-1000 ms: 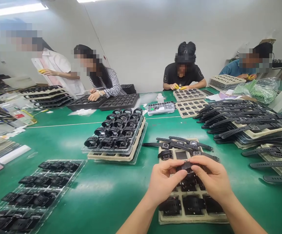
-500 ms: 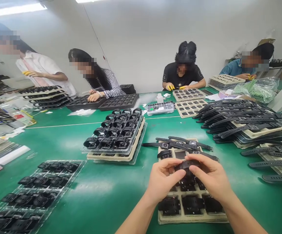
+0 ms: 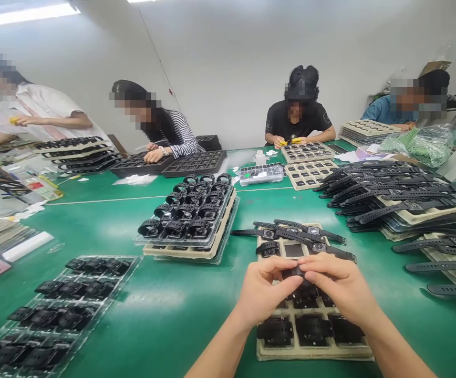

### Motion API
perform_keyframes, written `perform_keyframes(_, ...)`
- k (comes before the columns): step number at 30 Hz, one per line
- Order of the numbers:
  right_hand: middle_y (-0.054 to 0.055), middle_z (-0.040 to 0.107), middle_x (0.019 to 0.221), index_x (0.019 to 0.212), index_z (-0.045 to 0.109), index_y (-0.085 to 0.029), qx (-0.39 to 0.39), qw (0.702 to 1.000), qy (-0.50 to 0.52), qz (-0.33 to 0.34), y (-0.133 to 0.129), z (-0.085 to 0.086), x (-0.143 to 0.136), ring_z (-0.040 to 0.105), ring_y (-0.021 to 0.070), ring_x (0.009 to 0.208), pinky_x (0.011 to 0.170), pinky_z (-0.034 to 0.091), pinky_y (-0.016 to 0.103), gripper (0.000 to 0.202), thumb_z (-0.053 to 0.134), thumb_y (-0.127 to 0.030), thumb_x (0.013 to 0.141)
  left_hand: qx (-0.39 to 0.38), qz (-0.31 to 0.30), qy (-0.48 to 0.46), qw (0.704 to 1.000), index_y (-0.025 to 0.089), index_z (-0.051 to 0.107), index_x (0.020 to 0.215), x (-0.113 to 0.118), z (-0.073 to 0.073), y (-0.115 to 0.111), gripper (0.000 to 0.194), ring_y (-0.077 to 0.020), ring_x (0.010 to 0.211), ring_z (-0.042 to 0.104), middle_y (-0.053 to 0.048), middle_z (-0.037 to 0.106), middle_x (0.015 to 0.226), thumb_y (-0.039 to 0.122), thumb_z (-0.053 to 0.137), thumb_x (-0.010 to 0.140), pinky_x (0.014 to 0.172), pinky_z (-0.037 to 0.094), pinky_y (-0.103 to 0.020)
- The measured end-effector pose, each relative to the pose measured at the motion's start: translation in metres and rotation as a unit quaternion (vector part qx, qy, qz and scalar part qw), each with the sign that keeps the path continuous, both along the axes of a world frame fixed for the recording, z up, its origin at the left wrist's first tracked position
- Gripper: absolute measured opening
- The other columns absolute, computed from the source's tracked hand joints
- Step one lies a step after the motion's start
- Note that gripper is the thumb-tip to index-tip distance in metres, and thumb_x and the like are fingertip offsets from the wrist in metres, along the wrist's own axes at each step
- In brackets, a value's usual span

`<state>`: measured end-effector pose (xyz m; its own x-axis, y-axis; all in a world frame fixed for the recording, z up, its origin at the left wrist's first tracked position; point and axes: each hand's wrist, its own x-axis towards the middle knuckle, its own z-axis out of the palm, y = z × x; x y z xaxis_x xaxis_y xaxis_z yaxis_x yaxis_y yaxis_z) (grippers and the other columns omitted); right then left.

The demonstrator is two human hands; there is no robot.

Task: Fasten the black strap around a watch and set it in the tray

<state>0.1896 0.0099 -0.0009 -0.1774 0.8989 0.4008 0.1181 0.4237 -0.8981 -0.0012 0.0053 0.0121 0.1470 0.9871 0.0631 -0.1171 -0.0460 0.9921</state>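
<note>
Table [image 3: 196, 310]: green, runs from your near edge to the far wall; everything below sits on it.

Strap stacks [image 3: 393, 194]: right side, far of your hands; long black straps laid flat on layered trays.

Clear trays [image 3: 50, 315]: near left, rows of folded black watches.

Watch stack [image 3: 190, 212]: centre, left and far of your hands; coiled black watches on stacked trays.

Dark trays [image 3: 194, 163]: far centre-left, in front of a seated person in a striped top.

Beige trays [image 3: 309, 165]: far centre-right, in front of a person in a black shirt.

Pulp tray [image 3: 314, 354]: directly under your hands; dark watches fill its near pockets, flat-strapped watches [image 3: 294, 233] lie across its far end.

Your left hand [image 3: 261, 291]: fingers curled, thumb and forefinger pinched on the left side of the watch.

Your right hand [image 3: 342, 286]: fingers curled over the watch from the right, thumb pressed to it.

Watch [image 3: 299, 271]: small, black, caught between the fingertips of both hands, just above the middle of the pulp tray. Only a sliver shows between your thumbs; the rest is hidden by your fingers.
</note>
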Motion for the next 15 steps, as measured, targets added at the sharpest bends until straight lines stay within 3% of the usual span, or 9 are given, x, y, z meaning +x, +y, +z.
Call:
perform_keyframes(4,0.004,0.081,0.099,0.095,0.084,-0.035,-0.001,1.000,0.017,-0.008,-0.0012,0.0033,-0.0012,0.076,0.0269,0.093,0.091,0.060,0.043,0.010,0.076,-0.036,0.090,-0.001,-0.012,-0.009,1.000,0.014,0.080,0.088,0.0002,0.0031,-0.0001,0.023,-0.0142,0.067,0.062,-0.010,0.079,0.087,0.024,0.086,0.068,0.061,0.047,-0.025)
perform_keyframes(9,0.006,0.081,0.098,0.091,0.084,-0.031,0.004,0.999,0.050,-0.008,-0.0005,0.0062,-0.0009,0.076,0.0264,0.091,0.082,0.064,0.040,0.010,0.076,-0.037,0.089,-0.030,-0.003,-0.042,0.999,0.015,0.078,0.097,0.0028,0.0024,-0.0016,0.036,-0.0195,0.080,0.068,-0.010,0.078,0.092,0.029,0.090,0.066,0.071,0.053,-0.028)
perform_keyframes(15,0.006,0.081,0.098,0.090,0.085,-0.033,0.000,1.000,0.024,0.003,0.0006,0.0034,-0.0001,0.076,0.0273,0.091,0.085,0.062,0.043,0.009,0.077,-0.038,0.088,-0.016,0.004,-0.010,1.000,0.014,0.080,0.088,0.0011,-0.0020,-0.0002,0.027,-0.0156,0.066,0.063,-0.009,0.078,0.084,0.029,0.088,0.066,0.061,0.048,-0.026)
